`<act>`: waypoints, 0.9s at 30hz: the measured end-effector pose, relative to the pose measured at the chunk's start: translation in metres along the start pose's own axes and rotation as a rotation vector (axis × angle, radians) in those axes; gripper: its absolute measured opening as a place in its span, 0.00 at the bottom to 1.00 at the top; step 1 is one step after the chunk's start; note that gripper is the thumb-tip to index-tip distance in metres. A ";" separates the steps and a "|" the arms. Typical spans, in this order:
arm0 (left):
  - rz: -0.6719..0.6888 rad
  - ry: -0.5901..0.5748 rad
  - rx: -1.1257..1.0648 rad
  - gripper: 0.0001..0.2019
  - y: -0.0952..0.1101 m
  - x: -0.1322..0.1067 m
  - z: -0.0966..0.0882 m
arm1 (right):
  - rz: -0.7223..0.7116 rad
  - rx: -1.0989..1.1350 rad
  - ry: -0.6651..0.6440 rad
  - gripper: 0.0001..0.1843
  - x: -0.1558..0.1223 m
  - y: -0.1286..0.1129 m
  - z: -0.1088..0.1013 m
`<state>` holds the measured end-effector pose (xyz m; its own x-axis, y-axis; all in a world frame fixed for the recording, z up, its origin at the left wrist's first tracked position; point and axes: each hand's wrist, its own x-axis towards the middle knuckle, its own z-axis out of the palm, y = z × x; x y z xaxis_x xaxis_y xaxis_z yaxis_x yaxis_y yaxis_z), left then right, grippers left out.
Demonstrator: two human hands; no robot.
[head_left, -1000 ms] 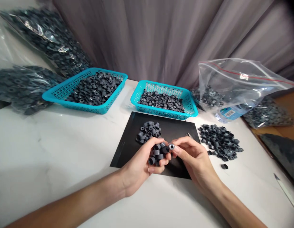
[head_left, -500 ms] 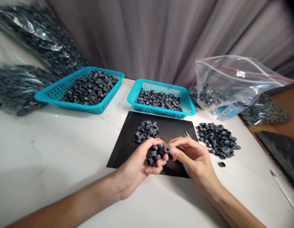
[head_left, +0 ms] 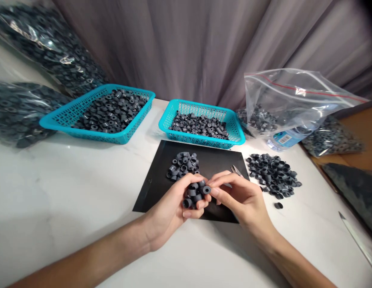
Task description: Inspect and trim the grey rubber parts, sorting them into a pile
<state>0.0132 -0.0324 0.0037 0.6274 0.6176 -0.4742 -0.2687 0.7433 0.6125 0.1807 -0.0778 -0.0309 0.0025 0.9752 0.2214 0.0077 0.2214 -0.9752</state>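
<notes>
Cupped around several small dark grey caps [head_left: 193,193], my left hand [head_left: 170,204] is above the black mat [head_left: 155,176]. With thumb and forefinger, my right hand [head_left: 242,196] pinches one grey cap [head_left: 206,190] at the edge of that handful. The cap has a round hole in its end. Behind my left hand, a small heap of the same caps [head_left: 183,164] lies on the mat. The pointed tips of a metal tool [head_left: 235,170] show beyond my right hand, which hides the rest. A bigger heap of caps [head_left: 272,176] sits to the right of the mat.
Two blue baskets [head_left: 125,138] [head_left: 200,141] of grey parts stand at the back. Filled plastic bags [head_left: 26,112] lean at the left. An open zip bag [head_left: 294,92] and a bottle [head_left: 284,138] are at the back right. One loose cap [head_left: 278,205] lies near the right heap.
The whole view has shifted slightly, so things appear a little further left. My hands keep nearly the same pose, with the right still pinching a cap at the left hand's handful.
</notes>
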 end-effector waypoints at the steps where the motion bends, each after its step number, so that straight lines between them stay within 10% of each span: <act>1: 0.000 0.001 0.006 0.11 0.000 0.000 0.000 | 0.000 -0.002 0.000 0.03 0.000 0.000 0.000; 8: -0.009 0.033 0.088 0.11 0.003 0.004 -0.004 | -0.042 -0.054 0.012 0.03 0.003 -0.004 -0.003; 17: 0.009 -0.004 0.482 0.14 0.044 0.009 -0.004 | -0.312 -0.724 0.202 0.08 0.020 -0.014 -0.029; 20: 0.309 0.002 0.956 0.13 0.076 0.028 0.028 | -0.306 -0.766 0.189 0.09 0.023 0.000 -0.019; 24: 1.076 0.060 1.611 0.14 0.132 0.072 0.111 | -0.250 -0.777 0.174 0.10 0.028 0.010 -0.008; 27: 1.140 -0.104 2.072 0.13 0.162 0.110 0.171 | -0.248 -0.772 0.188 0.09 0.029 0.009 -0.006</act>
<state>0.1637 0.1121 0.1595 0.8535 0.3779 0.3587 0.3596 -0.9254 0.1193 0.1866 -0.0471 -0.0331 0.0765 0.8665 0.4933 0.7134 0.2981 -0.6342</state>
